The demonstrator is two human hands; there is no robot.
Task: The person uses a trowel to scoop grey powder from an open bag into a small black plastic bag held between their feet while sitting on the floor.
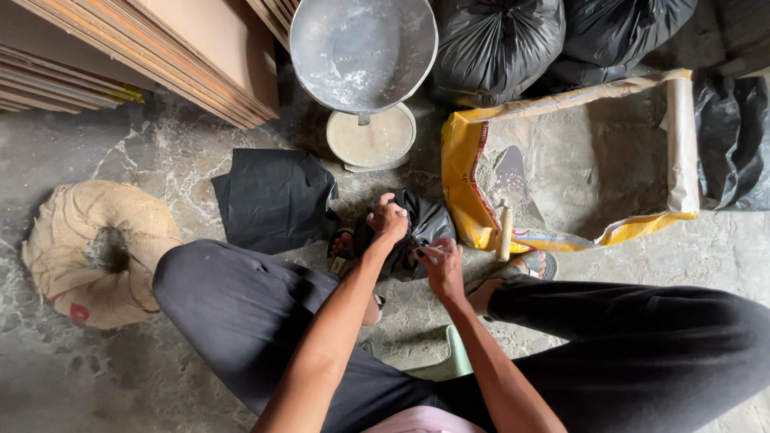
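Knees spread, a small black plastic bag (417,228) is gripped at its neck on the floor between the feet: left hand (388,220) clenched round the gather, right hand (439,269) pinching it. At twelve o'clock stands a weighing scale (365,64); at two, an open yellow sack (561,160) of powder.

Around me on the concrete floor (144,144)

I see a weighing scale (365,80) with a metal pan, stacked boards (160,56) upper left, a rolled burlap sack (96,248), spare black bags (277,196), full black sacks (497,40), and an open yellow sack (461,160) with a scoop (507,200).
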